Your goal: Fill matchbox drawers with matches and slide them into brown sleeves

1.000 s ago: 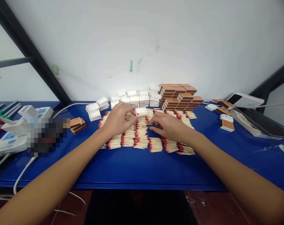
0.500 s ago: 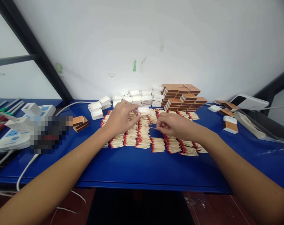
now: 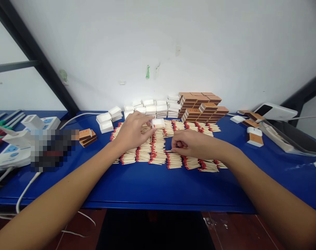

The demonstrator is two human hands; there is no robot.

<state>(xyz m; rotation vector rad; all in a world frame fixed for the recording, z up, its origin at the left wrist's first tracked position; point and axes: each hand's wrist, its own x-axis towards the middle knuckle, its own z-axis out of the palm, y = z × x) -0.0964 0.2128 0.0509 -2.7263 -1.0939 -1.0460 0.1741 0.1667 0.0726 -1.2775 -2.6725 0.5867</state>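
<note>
My left hand (image 3: 135, 130) pinches a small white matchbox tray (image 3: 158, 123) by its left end, thumb and forefinger round it. Pale matchsticks show along the tray's near side. To its right, my right hand (image 3: 188, 143) is closed, and the thin end of a match (image 3: 168, 151) sticks out to the left of its fingertips. Bundles of red-headed matches (image 3: 158, 150) lie in rows under and around both hands. Just below the right fingertips is one near-row pile of matches (image 3: 174, 161). Part of the right hand's grip is hidden by its own fingers.
Stacked white trays (image 3: 161, 108) stand along the wall, beside piled brown matchboxes (image 3: 199, 104). More matchboxes lie left (image 3: 87, 139) and right (image 3: 255, 139). A power strip (image 3: 14, 156) with cables sits at the left of the blue table (image 3: 147, 187). A white device (image 3: 276, 113) leans at the right.
My right hand has come down toward the near row of matches, with the match still in its fingers. My left hand keeps the tray in nearly the same place. The view has shifted slightly.
</note>
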